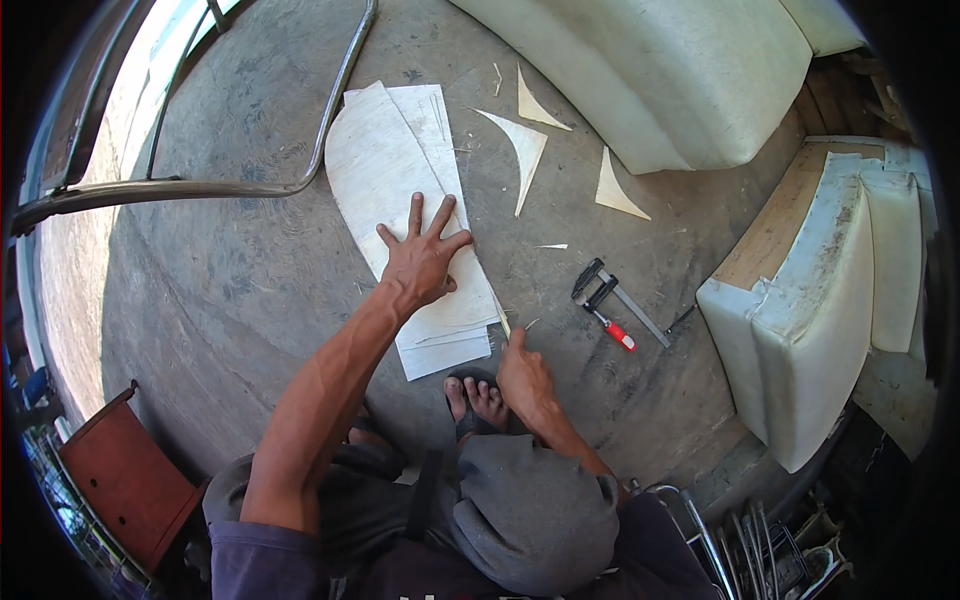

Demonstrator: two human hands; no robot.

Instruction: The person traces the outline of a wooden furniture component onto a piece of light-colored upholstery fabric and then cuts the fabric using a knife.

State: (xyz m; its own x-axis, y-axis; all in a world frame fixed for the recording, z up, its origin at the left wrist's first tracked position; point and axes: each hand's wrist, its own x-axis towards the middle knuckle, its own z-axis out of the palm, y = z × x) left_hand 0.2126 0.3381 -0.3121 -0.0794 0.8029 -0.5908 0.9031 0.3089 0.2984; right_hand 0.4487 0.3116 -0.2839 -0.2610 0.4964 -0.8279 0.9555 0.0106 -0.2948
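Note:
A stack of pale, whitish sheets [362, 170] lies on the floor in front of me, the top one with a curved edge and the others showing beneath it. My left hand [422, 262] presses flat on the sheets with its fingers spread. Close to their lower right edge, my right hand [526, 378] is closed, its thumb pointing forward. A thin, light strip or blade shows just ahead of that thumb, but I cannot make out what the fingers hold. Curved, pointed offcuts [522, 152] of similar pale material lie to the right of the stack.
A bar clamp [606, 300] with a red handle lies on the floor to the right. Cream upholstered pieces [680, 80] stand at the far right, another cushioned piece [815, 310] nearer. A bent metal tube frame [250, 188] reaches in from the left. A reddish-brown panel [130, 475] is at lower left.

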